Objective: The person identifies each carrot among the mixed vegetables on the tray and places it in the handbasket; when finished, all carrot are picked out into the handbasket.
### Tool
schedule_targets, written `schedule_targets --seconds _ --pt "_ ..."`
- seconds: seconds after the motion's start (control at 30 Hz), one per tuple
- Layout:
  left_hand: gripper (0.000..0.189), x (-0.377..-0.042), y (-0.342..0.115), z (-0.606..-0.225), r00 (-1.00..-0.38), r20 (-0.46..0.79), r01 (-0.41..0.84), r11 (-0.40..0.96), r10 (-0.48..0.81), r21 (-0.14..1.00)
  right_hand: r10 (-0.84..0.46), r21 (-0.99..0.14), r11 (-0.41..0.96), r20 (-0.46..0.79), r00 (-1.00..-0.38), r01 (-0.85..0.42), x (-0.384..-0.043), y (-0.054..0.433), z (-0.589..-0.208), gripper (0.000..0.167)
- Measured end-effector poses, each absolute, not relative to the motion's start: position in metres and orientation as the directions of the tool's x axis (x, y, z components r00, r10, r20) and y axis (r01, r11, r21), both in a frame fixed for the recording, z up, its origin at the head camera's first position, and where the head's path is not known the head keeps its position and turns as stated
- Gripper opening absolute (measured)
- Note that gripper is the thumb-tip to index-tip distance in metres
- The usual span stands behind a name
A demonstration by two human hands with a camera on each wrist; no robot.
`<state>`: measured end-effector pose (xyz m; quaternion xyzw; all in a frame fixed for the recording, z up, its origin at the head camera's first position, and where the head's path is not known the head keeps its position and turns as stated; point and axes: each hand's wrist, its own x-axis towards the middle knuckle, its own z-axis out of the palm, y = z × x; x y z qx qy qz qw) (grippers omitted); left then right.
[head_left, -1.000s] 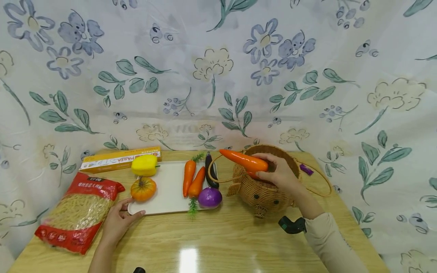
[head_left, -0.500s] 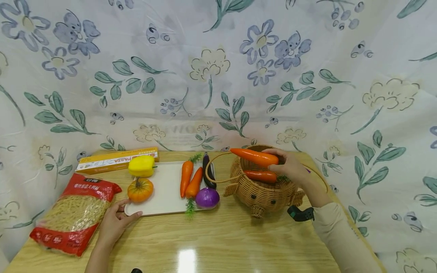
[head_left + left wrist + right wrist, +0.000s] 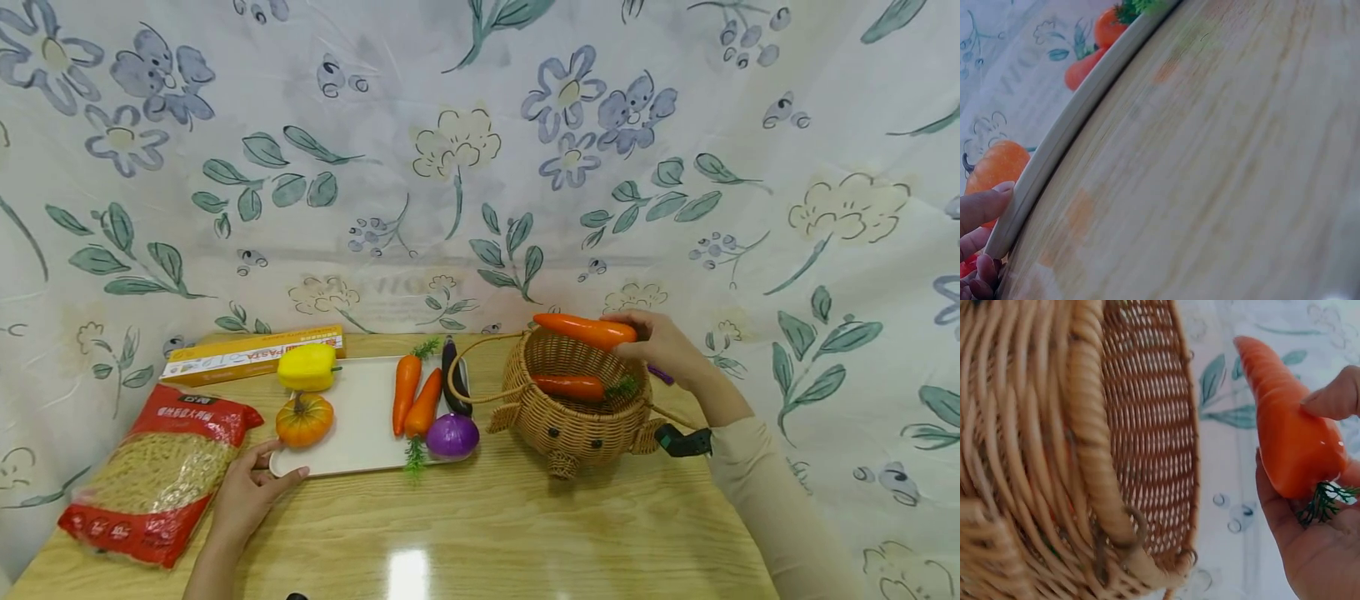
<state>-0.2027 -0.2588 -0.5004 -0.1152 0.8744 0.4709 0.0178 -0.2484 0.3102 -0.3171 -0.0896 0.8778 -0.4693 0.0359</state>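
Observation:
My right hand (image 3: 663,348) holds an orange carrot (image 3: 581,329) by its thick end, above the far part of the wicker basket (image 3: 577,433). In the right wrist view thumb and fingers grip this carrot (image 3: 1291,425), its green top against the palm. Another carrot (image 3: 567,387) lies inside the basket. At the near left corner of the white tray (image 3: 360,417), my left hand (image 3: 247,492) pinches the rim, thumb on top in the left wrist view. On the tray are two carrots (image 3: 407,392), an eggplant (image 3: 454,379), a purple onion-like vegetable (image 3: 452,436), a pumpkin (image 3: 304,419) and a yellow pepper (image 3: 307,367).
A red bag of pasta (image 3: 161,475) lies left of the tray, and a yellow pasta box (image 3: 251,354) behind it. The basket's handle (image 3: 465,400) sticks out towards the tray. A small purple item (image 3: 660,375) lies right of the basket. Floral cloth hangs behind the table.
My right hand has risen out of the basket's mouth and moved right and back with the carrot, revealing the carrot inside. The left hand stays at the tray corner; the view shifts slightly.

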Motion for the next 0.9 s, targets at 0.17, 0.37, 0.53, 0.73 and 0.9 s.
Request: schedule_targets --seconds 0.17,0.37,0.53,0.73,0.9 --pt "0.080 -0.203 -0.259 -0.500 -0.973 -0.138 -0.217 0.531 -0.184 0.819 -0.202 -0.821 0.563 -0.027 -0.979 -0.094 -0.255 0.320 -0.315 0.055" --pt "0.077 -0.202 -0.259 -0.500 -0.974 -0.126 -0.209 0.524 -0.189 0.826 -0.204 -0.822 0.568 -0.078 -0.976 -0.053 -0.261 0.328 -0.320 0.054" --pt "0.078 -0.203 -0.260 -0.500 -0.975 -0.121 -0.203 0.523 -0.186 0.828 -0.233 -0.795 0.603 -0.096 -0.968 -0.066 -0.267 0.327 -0.324 0.053" --pt "0.079 -0.203 -0.259 -0.501 -0.972 -0.138 -0.220 0.527 -0.191 0.821 -0.260 -0.747 0.658 -0.103 -0.960 -0.098 -0.273 0.319 -0.326 0.052" --pt "0.080 -0.203 -0.260 -0.501 -0.972 -0.136 -0.218 0.527 -0.190 0.822 -0.269 -0.722 0.681 -0.091 -0.959 -0.123 -0.280 0.312 -0.327 0.048"
